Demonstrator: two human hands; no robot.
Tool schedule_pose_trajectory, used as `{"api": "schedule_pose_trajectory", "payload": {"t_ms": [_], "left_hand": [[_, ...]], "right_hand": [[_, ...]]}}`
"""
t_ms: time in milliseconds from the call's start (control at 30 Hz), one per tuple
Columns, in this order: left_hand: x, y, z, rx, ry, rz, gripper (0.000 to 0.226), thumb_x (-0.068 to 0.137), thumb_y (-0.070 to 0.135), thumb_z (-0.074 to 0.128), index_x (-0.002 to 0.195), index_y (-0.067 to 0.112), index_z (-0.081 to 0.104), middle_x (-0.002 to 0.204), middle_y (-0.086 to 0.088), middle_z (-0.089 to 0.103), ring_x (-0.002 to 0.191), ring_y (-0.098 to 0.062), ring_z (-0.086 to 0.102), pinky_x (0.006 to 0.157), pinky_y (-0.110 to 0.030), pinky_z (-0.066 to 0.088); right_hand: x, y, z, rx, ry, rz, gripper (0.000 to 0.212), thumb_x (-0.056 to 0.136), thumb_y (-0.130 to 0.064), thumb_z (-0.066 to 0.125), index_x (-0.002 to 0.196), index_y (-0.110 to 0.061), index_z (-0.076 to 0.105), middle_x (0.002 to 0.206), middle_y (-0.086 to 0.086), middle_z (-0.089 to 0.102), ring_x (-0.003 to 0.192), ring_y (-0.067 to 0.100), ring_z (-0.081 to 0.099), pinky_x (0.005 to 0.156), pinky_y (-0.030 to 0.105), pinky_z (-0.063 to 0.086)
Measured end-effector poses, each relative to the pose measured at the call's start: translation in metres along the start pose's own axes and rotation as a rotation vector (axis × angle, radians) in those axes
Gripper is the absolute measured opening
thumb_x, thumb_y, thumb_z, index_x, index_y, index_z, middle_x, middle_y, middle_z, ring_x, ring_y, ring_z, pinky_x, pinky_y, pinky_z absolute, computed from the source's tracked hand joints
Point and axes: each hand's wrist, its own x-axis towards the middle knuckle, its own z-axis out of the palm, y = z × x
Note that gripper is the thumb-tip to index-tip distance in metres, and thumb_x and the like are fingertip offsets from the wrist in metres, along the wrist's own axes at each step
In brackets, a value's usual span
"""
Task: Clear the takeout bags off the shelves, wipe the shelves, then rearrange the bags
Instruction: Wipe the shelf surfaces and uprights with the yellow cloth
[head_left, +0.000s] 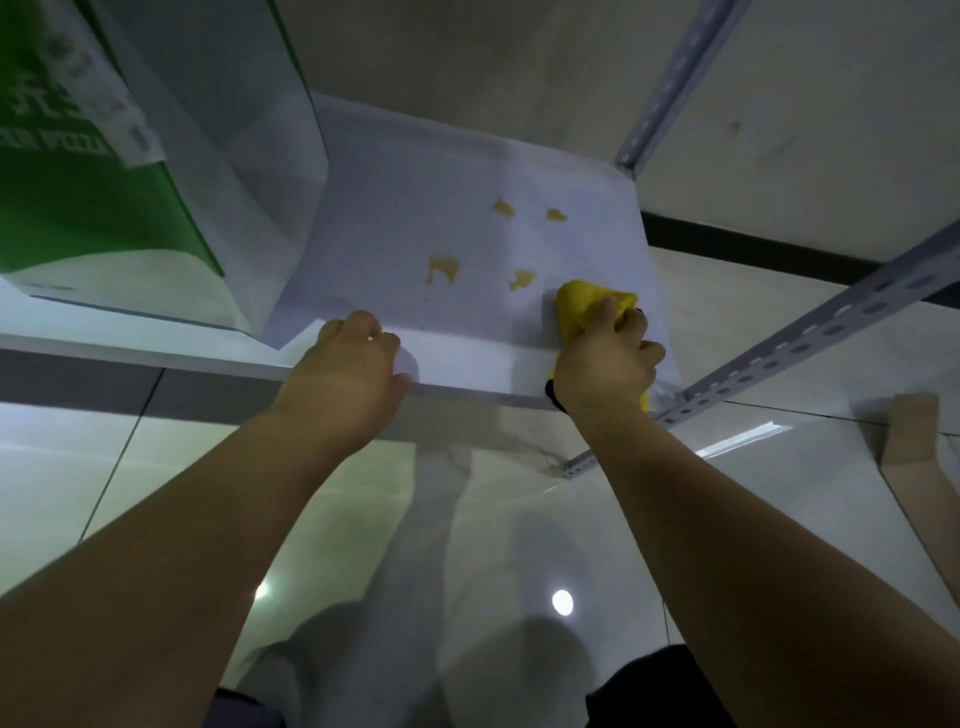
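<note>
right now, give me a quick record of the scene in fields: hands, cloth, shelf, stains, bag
left hand: holds the front edge of the shelf
right hand: grips the yellow cloth, pressed on the shelf's near right part
stains: four brownish spots just beyond the cloth, not yet wiped
takeout bag: green and white, on the shelf at the left
metal post: perforated, at the shelf's far right corner
</note>
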Motion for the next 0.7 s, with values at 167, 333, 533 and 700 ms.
{"api": "schedule_pose_trajectory", "payload": {"t_ms": [167, 333, 533, 700], "left_hand": [[0.012, -0.012, 0.005, 0.013, -0.035, -0.077, 0.045, 0.093, 0.038, 0.049, 0.124, 0.006, 0.054, 0.139, -0.010, 0.041, 0.126, -0.028, 0.038, 0.102, -0.034, 0.032], [0.014, -0.013, 0.003, 0.015, -0.043, -0.065, 0.043, 0.094, 0.039, 0.047, 0.120, 0.006, 0.056, 0.136, -0.007, 0.045, 0.123, -0.026, 0.042, 0.098, -0.031, 0.033], [0.015, -0.017, 0.003, 0.045, -0.058, -0.057, 0.046, 0.094, 0.043, 0.045, 0.126, 0.011, 0.052, 0.138, -0.005, 0.043, 0.123, -0.023, 0.044, 0.098, -0.032, 0.036], [0.017, -0.021, 0.003, 0.062, -0.070, -0.044, 0.048, 0.094, 0.044, 0.043, 0.128, 0.012, 0.050, 0.140, -0.005, 0.042, 0.124, -0.023, 0.044, 0.100, -0.033, 0.037]], "right_hand": [[0.046, -0.035, 0.001, -0.020, -0.146, -0.004, 0.063, 0.083, -0.019, 0.058, 0.139, -0.025, 0.030, 0.147, 0.009, 0.022, 0.120, 0.042, 0.029, 0.097, 0.048, 0.032], [0.051, -0.086, 0.017, 0.002, -0.169, -0.390, 0.049, 0.094, -0.021, 0.039, 0.141, -0.031, 0.030, 0.148, 0.004, 0.028, 0.119, 0.038, 0.031, 0.095, 0.043, 0.033], [0.018, -0.071, 0.027, 0.025, -0.169, -0.771, 0.045, 0.097, -0.032, 0.041, 0.141, -0.032, 0.034, 0.151, -0.001, 0.027, 0.118, 0.033, 0.031, 0.084, 0.036, 0.031], [0.045, -0.059, 0.022, -0.015, -0.145, -0.612, 0.045, 0.098, -0.035, 0.039, 0.142, -0.033, 0.032, 0.151, 0.002, 0.028, 0.121, 0.035, 0.030, 0.090, 0.041, 0.034]]}}
